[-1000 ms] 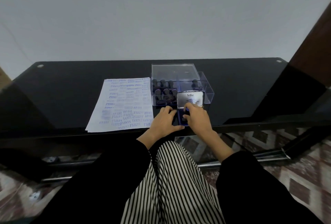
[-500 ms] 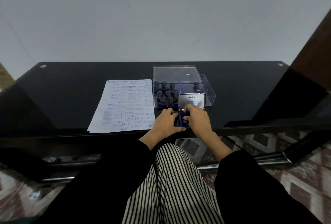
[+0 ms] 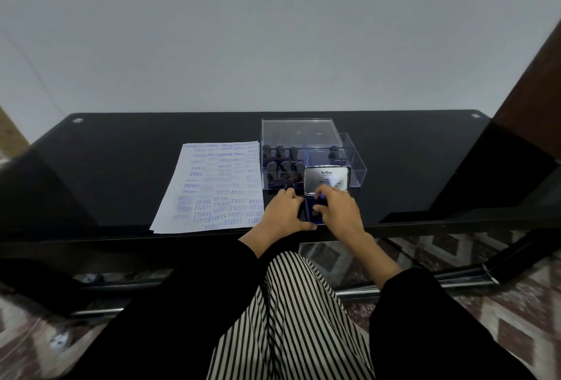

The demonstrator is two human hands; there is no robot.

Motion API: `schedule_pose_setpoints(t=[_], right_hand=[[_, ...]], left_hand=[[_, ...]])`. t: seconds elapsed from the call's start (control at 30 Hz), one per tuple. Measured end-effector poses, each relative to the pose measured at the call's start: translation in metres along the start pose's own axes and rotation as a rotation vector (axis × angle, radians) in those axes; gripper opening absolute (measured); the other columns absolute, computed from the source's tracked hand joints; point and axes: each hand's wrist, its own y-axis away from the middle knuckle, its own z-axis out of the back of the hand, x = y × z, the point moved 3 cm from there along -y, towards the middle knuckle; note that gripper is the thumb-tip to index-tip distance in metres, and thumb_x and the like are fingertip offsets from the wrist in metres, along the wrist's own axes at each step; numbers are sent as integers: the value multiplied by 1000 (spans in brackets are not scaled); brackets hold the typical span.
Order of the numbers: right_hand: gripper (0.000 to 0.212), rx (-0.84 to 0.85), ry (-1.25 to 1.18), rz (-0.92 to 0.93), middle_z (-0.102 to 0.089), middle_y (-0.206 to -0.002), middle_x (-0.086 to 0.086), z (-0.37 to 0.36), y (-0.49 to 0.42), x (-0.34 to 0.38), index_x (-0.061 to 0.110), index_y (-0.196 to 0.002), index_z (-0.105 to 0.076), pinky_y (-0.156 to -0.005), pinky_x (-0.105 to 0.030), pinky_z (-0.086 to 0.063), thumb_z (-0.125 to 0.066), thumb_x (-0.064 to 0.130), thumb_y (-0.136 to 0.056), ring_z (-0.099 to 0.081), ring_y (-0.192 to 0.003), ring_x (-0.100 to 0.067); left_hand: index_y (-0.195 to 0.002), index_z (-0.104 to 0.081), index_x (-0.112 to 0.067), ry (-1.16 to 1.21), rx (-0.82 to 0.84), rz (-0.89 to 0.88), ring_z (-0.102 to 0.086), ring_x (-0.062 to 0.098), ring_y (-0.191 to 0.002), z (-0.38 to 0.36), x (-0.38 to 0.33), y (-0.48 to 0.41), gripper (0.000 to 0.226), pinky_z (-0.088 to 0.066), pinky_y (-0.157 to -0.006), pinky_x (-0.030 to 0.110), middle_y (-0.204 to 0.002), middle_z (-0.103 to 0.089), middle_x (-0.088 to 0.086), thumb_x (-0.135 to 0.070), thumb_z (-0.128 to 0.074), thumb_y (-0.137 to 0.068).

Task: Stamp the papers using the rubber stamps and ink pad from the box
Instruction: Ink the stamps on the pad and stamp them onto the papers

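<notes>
A black glass table [image 3: 121, 167] runs across the middle of the frame under a plain pale wall, with patterned floor tiles showing at the bottom edge. The papers [image 3: 212, 185], already thick with blue SAMPLE, AIR MAIL and FRAGILE prints, lie left of centre. Just to their right stands the clear box [image 3: 355, 167], with a cluster of dark stamps [image 3: 280, 164] upright in its left compartment and one more further right.

The ink pad [image 3: 311, 212] sits at the table's near edge, just below the box, with its silver lid [image 3: 327, 177] standing up. The left hand [image 3: 283, 212] brackets the pad's left side, its curled fingers at the far corner and its thumb along the near edge. The right hand [image 3: 340, 212] is curled round a small stamp [image 3: 321, 196] held down over the blue pad; most of the stamp is hidden by the fingers.

Over the last second almost nothing has moved. Both hands stay at the pad, and the whole scene only sits a little lower in the frame. This looks like the inking step still in progress. The stamp probably goes next to what little unprinted space remains on the top sheet.
</notes>
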Motion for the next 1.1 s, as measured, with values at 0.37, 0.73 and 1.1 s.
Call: schedule_pose_setpoints(t=[0.37, 0.73, 1.1], right_hand=[[21, -79, -5, 12, -60, -110, -6, -8, 6, 0, 13, -112, -55, -79, -32, -45, -56, 13, -91, -58, -97, -23], [25, -66, 34, -7, -59, -111, -7, -9, 3, 4, 13, -117, -53, -74, -31, -45, -53, 9, -92, -58, -95, -23], [29, -138, -10, -20, -58, -114, -8, -17, 9, 2, 12, -121, -53, -79, -32, -45, -53, 6, -92, -56, -104, -24]], left_hand=[[-124, -53, -7, -1, -2, -7, -42, 23, -111, 2, 0, -1, 72, -40, -93, 32, -115, -48, 9, -55, -68, -73], [-127, -51, -8, 37, 0, 4, -39, 22, -114, 1, -1, 3, 71, -42, -96, 35, -119, -46, 9, -52, -68, -75], [-129, -49, -6, 45, 3, 2, -38, 24, -115, 1, -2, 2, 72, -40, -97, 34, -120, -45, 10, -51, -68, -76]])
